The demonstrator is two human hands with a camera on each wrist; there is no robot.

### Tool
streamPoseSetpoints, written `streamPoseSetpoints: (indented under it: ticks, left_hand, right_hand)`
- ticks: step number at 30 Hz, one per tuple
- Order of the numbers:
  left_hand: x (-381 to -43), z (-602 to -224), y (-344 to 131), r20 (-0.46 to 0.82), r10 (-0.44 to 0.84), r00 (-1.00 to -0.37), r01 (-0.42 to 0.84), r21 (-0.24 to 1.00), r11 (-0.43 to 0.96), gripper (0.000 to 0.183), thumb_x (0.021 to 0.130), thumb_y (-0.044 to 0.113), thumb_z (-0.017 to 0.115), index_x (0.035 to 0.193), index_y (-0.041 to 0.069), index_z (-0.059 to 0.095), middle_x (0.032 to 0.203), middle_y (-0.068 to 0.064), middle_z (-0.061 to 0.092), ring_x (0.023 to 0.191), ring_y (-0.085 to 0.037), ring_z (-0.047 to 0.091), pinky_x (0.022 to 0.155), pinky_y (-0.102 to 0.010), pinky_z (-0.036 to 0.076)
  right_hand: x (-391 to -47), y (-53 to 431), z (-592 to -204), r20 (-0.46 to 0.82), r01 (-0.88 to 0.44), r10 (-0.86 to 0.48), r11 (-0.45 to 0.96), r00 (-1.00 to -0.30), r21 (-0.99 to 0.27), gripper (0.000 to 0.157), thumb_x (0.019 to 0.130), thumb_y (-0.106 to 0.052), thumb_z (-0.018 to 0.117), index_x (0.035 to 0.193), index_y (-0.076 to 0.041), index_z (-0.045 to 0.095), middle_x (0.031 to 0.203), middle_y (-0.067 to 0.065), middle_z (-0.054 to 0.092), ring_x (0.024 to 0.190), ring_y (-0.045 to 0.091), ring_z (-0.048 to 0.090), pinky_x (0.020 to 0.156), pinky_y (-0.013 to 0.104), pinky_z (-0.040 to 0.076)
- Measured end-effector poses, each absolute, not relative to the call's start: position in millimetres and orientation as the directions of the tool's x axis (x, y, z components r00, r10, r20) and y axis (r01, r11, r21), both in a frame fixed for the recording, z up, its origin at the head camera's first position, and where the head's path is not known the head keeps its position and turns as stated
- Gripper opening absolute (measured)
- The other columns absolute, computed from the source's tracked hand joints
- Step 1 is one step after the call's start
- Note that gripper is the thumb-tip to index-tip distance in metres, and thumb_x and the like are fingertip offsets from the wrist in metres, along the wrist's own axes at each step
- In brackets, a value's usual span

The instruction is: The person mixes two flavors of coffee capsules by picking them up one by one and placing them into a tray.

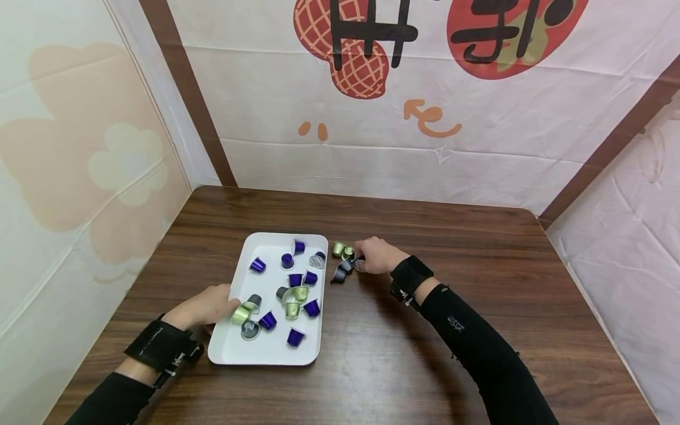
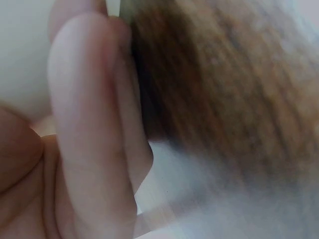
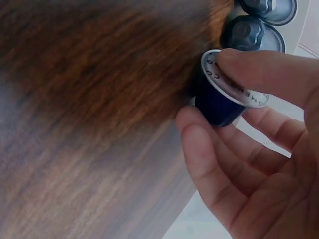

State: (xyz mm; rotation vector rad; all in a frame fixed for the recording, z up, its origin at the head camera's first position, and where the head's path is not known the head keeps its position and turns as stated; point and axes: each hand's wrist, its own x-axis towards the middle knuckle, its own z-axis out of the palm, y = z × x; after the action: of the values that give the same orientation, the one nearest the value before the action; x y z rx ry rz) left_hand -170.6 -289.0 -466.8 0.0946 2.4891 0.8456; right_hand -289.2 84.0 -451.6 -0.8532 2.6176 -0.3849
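My left hand (image 1: pixel 204 307) grips the left rim of a white tray (image 1: pixel 265 354), thumb over the edge and the other fingers mostly hidden below it. Blurred fingers (image 2: pixel 89 109) of that hand fill much of the left wrist view. Just beyond the tray's right side, my right hand (image 1: pixel 379 257) pinches a dark blue coffee capsule (image 3: pixel 217 104) between thumb and fingers, its printed foil lid under the thumb. Beside it on the table lie dark grey capsules (image 1: pixel 339 275) and green capsules (image 1: pixel 338 249). Scattered inside the tray are several purple capsules (image 1: pixel 295 337), green capsules (image 1: pixel 293 310) and grey capsules (image 1: pixel 250 329).
Tray and capsules stand on a brown wood-grain table (image 1: pixel 451 236) with rounded far corners. A printed white cloth (image 1: pixel 372 165) hangs behind the table, and more cloth covers both sides.
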Motion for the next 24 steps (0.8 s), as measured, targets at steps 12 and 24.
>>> streamPoseSetpoints:
  ticks: [12,24]
  left_hand:
    - [-170,-465,-287,-0.434,0.230,-0.871,-0.081,0.589,0.804,0.041,0.094,0.012,0.044,0.126,-0.013,0.045,0.079,-0.011,0.062,0.058,-0.020,0.062,0.041,-0.035,0.050]
    - [-168,-466,-285,-0.463,0.218,-0.859,-0.129,0.609,0.783,0.041,0.095,0.012,0.043,0.128,-0.011,0.043,0.077,-0.011,0.062,0.058,-0.022,0.063,0.043,-0.037,0.051]
  right_hand:
    - [-286,91,-450,-0.249,-0.545,-0.639,0.760,-0.728,-0.355,0.017,0.091,-0.013,0.060,0.107,-0.012,0.063,0.099,0.000,0.062,0.076,0.012,0.053,0.067,0.027,0.046]
    - [-272,78,-419,-0.088,-0.670,-0.739,0.648,-0.668,-0.364,0.015,0.090,-0.012,0.063,0.103,-0.006,0.064,0.092,0.002,0.063,0.067,0.012,0.051,0.062,0.027,0.045]
